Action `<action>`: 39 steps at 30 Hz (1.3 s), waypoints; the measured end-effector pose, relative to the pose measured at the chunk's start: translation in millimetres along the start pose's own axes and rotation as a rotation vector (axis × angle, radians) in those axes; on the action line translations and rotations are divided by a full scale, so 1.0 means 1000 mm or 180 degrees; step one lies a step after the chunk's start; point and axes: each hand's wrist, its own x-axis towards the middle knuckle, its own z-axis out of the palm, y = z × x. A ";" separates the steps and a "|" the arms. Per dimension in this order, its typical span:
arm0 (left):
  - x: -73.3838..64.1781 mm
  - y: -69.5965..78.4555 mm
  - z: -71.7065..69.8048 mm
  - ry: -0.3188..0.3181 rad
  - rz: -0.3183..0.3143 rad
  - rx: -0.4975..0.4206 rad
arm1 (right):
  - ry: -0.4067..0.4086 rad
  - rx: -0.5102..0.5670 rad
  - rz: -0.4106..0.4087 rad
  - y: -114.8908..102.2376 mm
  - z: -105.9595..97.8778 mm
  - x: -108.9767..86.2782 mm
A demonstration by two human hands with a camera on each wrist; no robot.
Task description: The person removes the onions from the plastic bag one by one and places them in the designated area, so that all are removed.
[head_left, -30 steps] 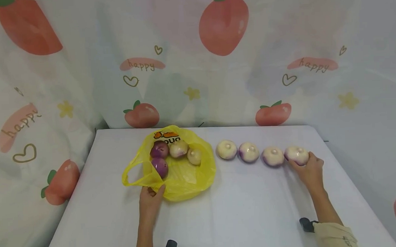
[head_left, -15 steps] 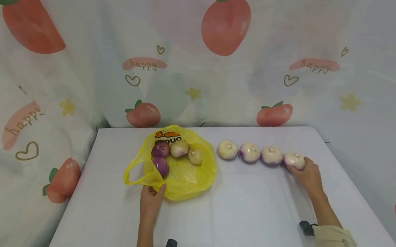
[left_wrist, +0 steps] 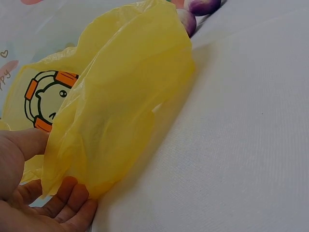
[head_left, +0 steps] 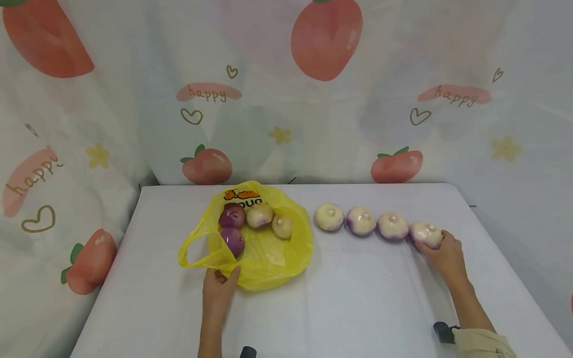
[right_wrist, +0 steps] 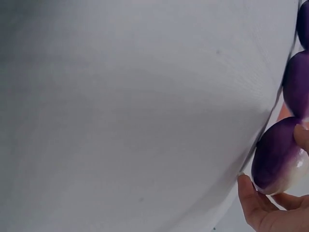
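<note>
A yellow plastic bag (head_left: 270, 264) lies with its mouth spread, holding two purple turnips (head_left: 233, 241) and two pale ones (head_left: 259, 216). My left hand (head_left: 217, 292) pinches the bag's near rim between thumb and fingers, below the loop handle (head_left: 194, 250). In the left wrist view, the thumb (left_wrist: 31, 142) overlaps the yellow film. On the right, my right hand (head_left: 445, 257) grips the last turnip (head_left: 426, 234) of a row, thumb and fingers around its sides. The right wrist view shows this turnip (right_wrist: 277, 157) purple on one side, white on the other.
Three more white-and-purple turnips (head_left: 329, 217) (head_left: 361, 221) (head_left: 392, 226) stand in a row between the bag and my right hand. A white cloth covers the table (head_left: 357, 303). A printed fabric curtain (head_left: 274, 105) hangs behind and along both sides.
Over the past second my right hand has shifted the end turnip slightly left and nearer, up against its neighbour. In the last half second, hardly anything moved. The left hand stays at the bag.
</note>
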 end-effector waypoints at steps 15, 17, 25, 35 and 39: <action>0.000 -0.002 -0.001 0.0001 0.0044 0.0004 | 0.0113 0.0085 0.0117 0.000 0.000 -0.001; 0.000 -0.002 -0.001 0.0005 0.0039 0.0009 | 0.0146 0.0124 0.0160 0.000 -0.001 -0.001; 0.001 -0.002 -0.001 0.0003 0.0055 0.0021 | 0.0280 0.0274 0.0232 -0.006 -0.004 -0.004; 0.001 -0.003 -0.001 0.0001 0.0096 -0.0006 | 0.0622 0.0429 0.0153 -0.023 -0.002 -0.007; 0.001 -0.003 -0.001 -0.0020 0.0084 -0.0051 | 0.0645 0.0513 0.0123 -0.034 -0.003 -0.009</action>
